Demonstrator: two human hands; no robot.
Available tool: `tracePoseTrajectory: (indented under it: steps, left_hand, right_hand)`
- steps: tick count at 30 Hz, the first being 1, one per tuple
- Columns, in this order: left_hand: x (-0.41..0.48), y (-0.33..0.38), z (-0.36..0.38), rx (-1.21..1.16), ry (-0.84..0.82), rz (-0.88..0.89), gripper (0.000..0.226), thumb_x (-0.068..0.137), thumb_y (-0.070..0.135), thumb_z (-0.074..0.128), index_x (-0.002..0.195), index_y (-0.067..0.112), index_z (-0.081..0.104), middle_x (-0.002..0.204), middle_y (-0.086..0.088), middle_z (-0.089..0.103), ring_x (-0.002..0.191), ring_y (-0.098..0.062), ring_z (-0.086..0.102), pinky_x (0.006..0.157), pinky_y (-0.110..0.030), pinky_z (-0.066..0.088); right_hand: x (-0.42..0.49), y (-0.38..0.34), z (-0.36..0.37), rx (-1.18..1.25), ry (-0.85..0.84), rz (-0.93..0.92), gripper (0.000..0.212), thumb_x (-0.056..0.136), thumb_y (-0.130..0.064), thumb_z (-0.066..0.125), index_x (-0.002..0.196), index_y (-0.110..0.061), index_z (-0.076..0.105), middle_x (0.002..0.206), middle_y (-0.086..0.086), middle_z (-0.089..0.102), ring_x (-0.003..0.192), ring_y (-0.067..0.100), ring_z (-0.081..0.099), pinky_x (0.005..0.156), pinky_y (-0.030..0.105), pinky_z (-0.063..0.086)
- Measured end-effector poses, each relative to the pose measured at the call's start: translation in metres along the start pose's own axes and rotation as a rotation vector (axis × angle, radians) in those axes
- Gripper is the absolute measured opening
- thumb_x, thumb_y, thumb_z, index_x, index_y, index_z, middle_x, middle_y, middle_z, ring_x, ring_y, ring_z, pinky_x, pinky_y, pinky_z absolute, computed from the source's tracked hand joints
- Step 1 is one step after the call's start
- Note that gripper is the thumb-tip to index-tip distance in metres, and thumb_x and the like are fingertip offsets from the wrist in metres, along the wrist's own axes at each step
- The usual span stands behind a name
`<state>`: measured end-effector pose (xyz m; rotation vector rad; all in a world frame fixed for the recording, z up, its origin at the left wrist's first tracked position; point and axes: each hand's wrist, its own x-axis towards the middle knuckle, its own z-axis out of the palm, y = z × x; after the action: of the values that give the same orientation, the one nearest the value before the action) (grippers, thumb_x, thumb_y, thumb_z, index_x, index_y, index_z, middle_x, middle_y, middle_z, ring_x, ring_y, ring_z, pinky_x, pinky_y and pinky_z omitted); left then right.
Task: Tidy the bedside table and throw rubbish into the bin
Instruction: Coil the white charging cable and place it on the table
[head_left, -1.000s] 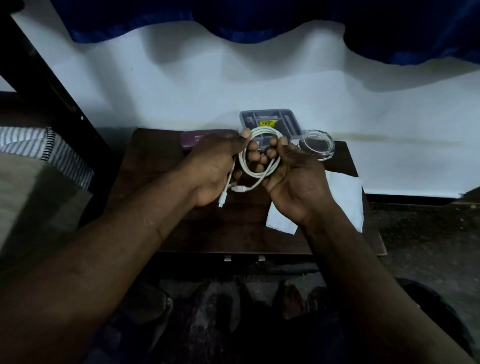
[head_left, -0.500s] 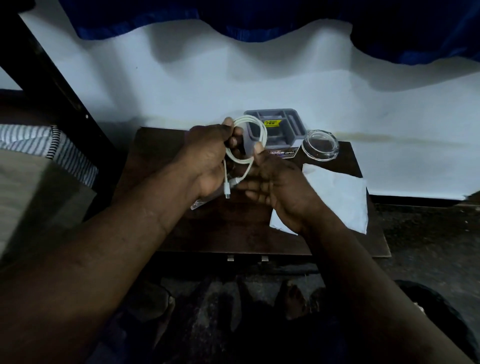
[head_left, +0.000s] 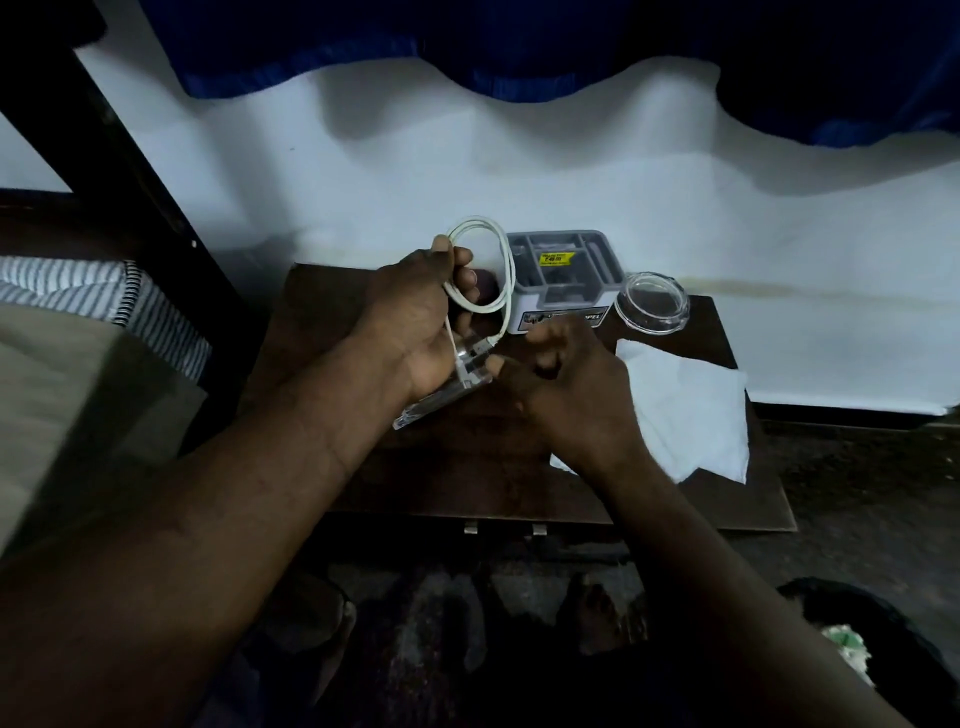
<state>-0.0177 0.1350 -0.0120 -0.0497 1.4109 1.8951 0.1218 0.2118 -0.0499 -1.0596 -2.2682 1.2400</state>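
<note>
My left hand (head_left: 415, 322) grips a coiled white cable (head_left: 501, 260) and holds its loop upright over the dark bedside table (head_left: 363, 467). A clear plastic packet (head_left: 441, 402) slants out below that hand, with the cable's end (head_left: 480, 344) at its upper edge. My right hand (head_left: 566, 379) has curled fingers, and its thumb pinches the packet's upper end. A white tissue (head_left: 685, 415) lies flat at the table's right edge. The dark bin (head_left: 893, 623) stands on the floor at the bottom right with pale rubbish inside.
A grey compartment box (head_left: 563, 275) with a yellow label stands at the table's back, and a clear round glass dish (head_left: 654, 304) sits to its right. A bed with striped cloth (head_left: 104, 296) and a dark post are close on the left. The white wall is behind.
The right hand let go of the coil and dropped to the clear packet. The left hand raised the coil upright, and the packet came into view beneath it.
</note>
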Motion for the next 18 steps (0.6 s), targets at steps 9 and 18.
tracePoseTrajectory:
  steps: [9,18]
  left_hand:
    - [-0.011,-0.005,0.012,-0.1,-0.059,-0.037,0.034,0.109,0.03,0.045,0.081,0.015,0.058,0.061,0.004,0.058,0.057,-0.008,0.055,0.056,-0.022,0.045]
    - [-0.011,-0.009,0.008,0.246,-0.076,0.15,0.028,0.109,0.023,0.047,0.086,0.012,0.06,0.074,-0.002,0.062,0.067,-0.013,0.058,0.054,-0.02,0.051]
  right_hand:
    - [-0.007,-0.011,0.009,0.295,-0.208,0.0,0.02,0.089,-0.01,0.076,0.103,-0.02,0.066,0.091,0.001,0.077,0.063,0.02,0.076,0.058,0.025,0.055]
    - [-0.001,-0.016,-0.013,0.457,0.036,-0.085,0.018,0.087,-0.012,0.06,0.092,-0.018,0.076,0.07,-0.003,0.071,0.062,0.01,0.066,0.061,0.03,0.054]
